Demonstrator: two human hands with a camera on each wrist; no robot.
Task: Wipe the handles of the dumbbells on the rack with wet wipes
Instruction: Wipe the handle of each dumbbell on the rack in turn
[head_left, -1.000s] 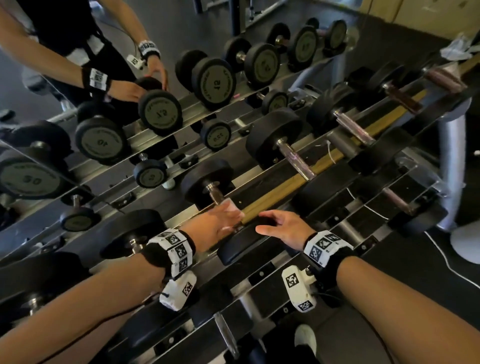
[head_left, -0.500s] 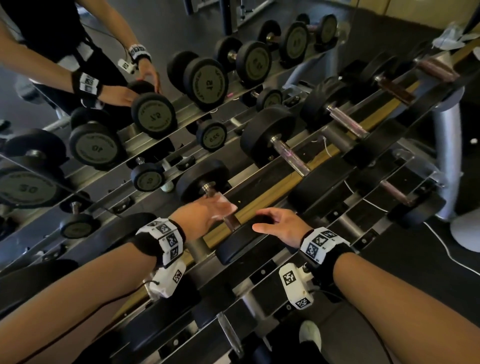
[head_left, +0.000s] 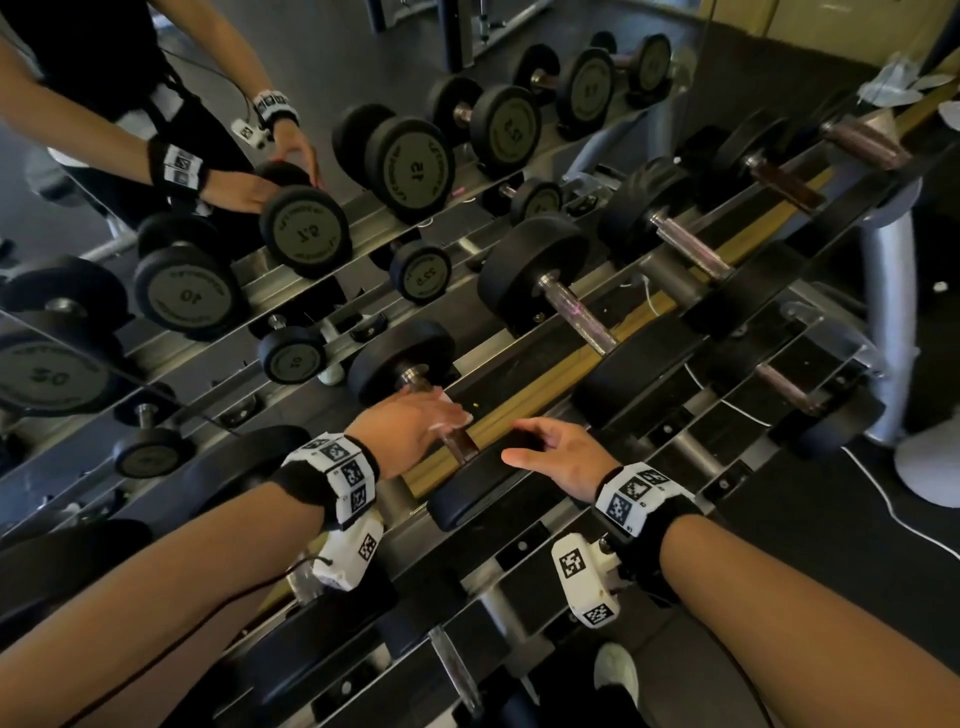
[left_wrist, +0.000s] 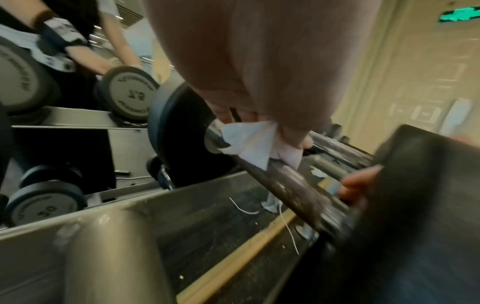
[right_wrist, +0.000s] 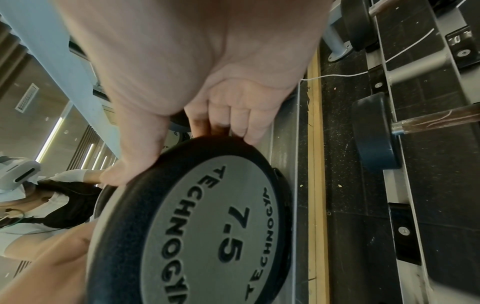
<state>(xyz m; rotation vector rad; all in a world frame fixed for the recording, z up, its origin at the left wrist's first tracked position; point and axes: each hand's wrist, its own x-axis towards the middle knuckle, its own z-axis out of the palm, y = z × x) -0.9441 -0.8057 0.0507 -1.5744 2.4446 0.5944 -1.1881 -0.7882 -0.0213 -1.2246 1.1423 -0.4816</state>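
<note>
we're over the dumbbell rack (head_left: 670, 441) and our left hand (head_left: 410, 434) is wrapped round the handle (left_wrist: 293, 185) of the 7.5 dumbbell (right_wrist: 213, 226), fingers curled and clamped on a white wet wipe (left_wrist: 249, 144) pressed against the bar. in the left wrist view the wipe sits bunched at the far end of the handle, right against the dumbbell's far head (left_wrist: 176, 139), with the bare metal of the handle running down toward the near head.

our right hand (head_left: 563, 457) is on that near head, thumb along one side of the black rim and fingers curled over its top edge, gripping it; the grey face reading 7.5 fills the right wrist view.

the dumbbell lies on the rack's upper tier, in the slot nearest us. beyond it along the same tier sits a bigger dumbbell (head_left: 535, 280) with its handle bare, then more further off, well apart from our hands. behind the rack a mirror (head_left: 208, 156) shows the reflected weights and our own arms.
</note>
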